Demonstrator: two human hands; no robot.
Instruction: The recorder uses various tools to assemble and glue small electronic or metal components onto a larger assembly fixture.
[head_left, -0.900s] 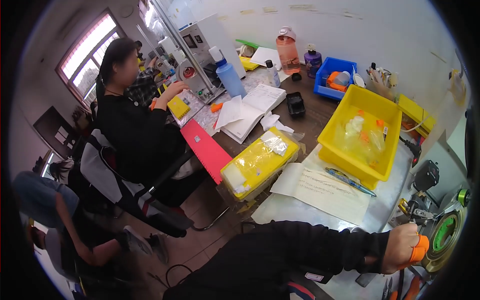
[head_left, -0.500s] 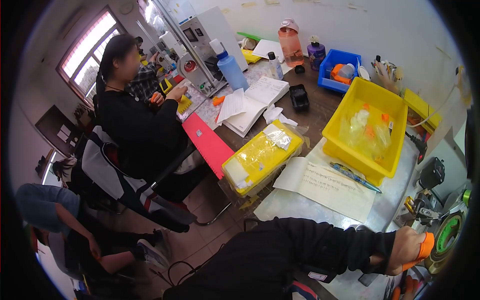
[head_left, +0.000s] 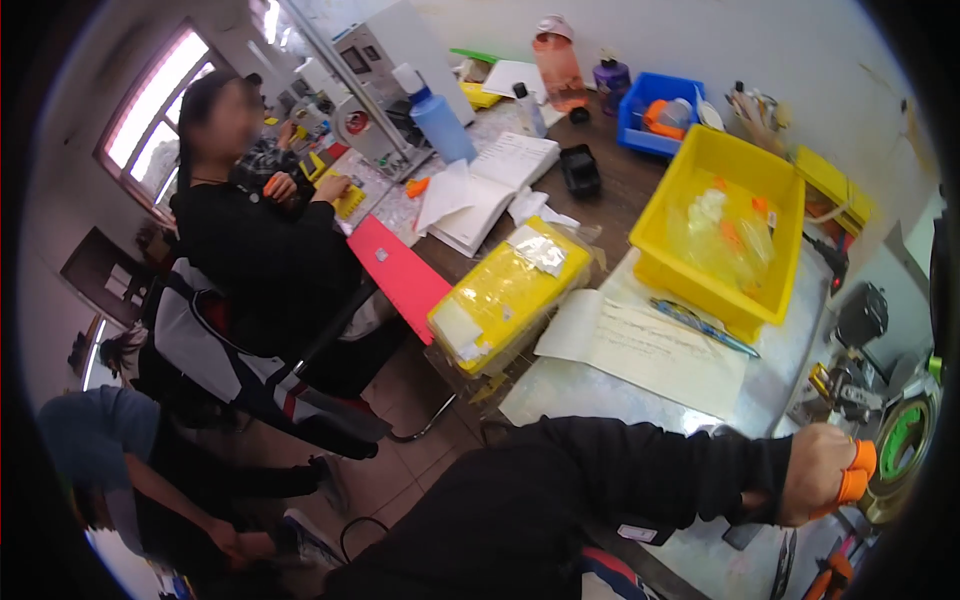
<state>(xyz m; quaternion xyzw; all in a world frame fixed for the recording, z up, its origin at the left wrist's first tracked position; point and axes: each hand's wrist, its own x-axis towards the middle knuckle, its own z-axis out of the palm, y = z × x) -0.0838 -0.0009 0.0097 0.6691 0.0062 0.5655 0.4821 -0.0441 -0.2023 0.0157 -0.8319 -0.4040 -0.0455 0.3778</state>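
My left arm, in a black sleeve, reaches across to the right side. At its end my left hand [head_left: 815, 475] is closed, back of the hand toward me, with orange finger covers [head_left: 853, 486] on its fingers. The fingertips face away, so whatever they hold is hidden. Just past the hand stands a round machine part with a green ring [head_left: 905, 453]. Below the hand lie black pointed tweezers [head_left: 786, 562] and some orange-handled tools [head_left: 832, 578], cut off by the dark rim. My right hand does not show.
A yellow bin [head_left: 740, 310] with bagged parts stands behind an open notebook [head_left: 660, 365] and a pen [head_left: 705, 327]. Left of them lies a taped yellow box [head_left: 510, 295]. A co-worker [head_left: 260, 225] sits at the bench; another person [head_left: 110, 450] sits lower left.
The whole view has shifted, sliding the bench things slightly left and up. My left hand has turned a little, and two orange finger covers now show side by side.
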